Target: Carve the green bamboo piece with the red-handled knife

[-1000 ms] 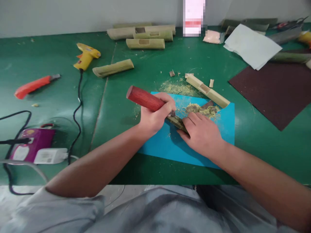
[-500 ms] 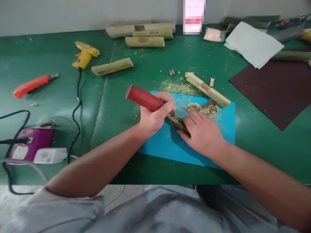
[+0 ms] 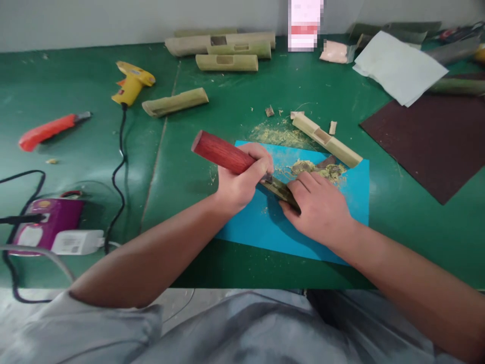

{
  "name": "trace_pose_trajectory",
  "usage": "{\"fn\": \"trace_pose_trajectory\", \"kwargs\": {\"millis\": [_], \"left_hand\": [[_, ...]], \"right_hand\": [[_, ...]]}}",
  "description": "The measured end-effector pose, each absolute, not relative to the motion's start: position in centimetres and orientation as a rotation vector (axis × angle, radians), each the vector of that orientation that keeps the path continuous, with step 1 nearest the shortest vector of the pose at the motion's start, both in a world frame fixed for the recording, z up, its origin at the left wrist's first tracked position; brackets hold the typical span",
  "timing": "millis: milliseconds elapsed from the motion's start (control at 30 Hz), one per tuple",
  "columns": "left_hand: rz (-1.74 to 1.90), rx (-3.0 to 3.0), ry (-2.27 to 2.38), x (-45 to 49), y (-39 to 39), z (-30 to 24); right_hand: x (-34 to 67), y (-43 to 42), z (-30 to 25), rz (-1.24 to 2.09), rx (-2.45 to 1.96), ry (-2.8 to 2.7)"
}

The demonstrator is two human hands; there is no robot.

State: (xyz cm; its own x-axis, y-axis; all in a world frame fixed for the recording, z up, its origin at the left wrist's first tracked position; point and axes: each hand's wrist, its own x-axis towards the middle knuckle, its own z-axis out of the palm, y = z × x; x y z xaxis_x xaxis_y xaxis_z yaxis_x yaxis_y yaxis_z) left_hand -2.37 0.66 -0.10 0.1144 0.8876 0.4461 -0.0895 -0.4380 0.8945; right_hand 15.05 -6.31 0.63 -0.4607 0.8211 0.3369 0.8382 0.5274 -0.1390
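Note:
My left hand [image 3: 246,174] is closed around a tool with a thick red wooden handle [image 3: 222,151], whose butt points up and to the left. Only a little dark metal shows at its lower end, so its blade is mostly hidden. That end meets a narrow greenish bamboo piece [image 3: 279,189]. My right hand [image 3: 318,205] grips the bamboo's other end, covering much of it. Both hands are over a blue sheet [image 3: 250,230]. Yellowish shavings [image 3: 303,168] lie heaped just beyond my right hand, with a dark scrap among them.
A notched bamboo length [image 3: 328,140] rests across the sheet's far edge. More bamboo tubes [image 3: 227,62] lie at the back. A yellow glue gun [image 3: 132,83], a red utility knife [image 3: 51,131] and a purple power strip [image 3: 47,222] with cables occupy the left; a brown sheet [image 3: 428,141] is right.
The red handle's butt has shifted slightly left and up. My right hand still grips the bamboo, and the whole view has moved a little.

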Motion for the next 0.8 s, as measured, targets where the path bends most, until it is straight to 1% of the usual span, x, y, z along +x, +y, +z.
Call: {"fn": "trace_pose_trajectory", "kwargs": {"millis": [300,467,567,700,800], "left_hand": [[1.474,1.56,0.827,-2.5,0.6,-0.4],[1.414,1.606,0.811,-2.8,0.5,-0.6],[1.396,1.7,0.791,-3.0,0.2,-0.4],[1.23,1.921,0.751,-3.3,-0.5,0.1],[1.272,1.924,0.782,-3.3,-0.7,0.1]], "right_hand": [[15.0,-6.3,0.6,-0.037,-1.37,-2.423],[15.0,-6.4,0.7,0.006,-1.394,-2.444],[14.9,-6.4,0.5,0.009,-1.383,-2.439],[15.0,-6.3,0.2,0.04,-1.349,-2.445],[15.0,-6.3,0.0,0.065,-1.352,-2.437]]}}
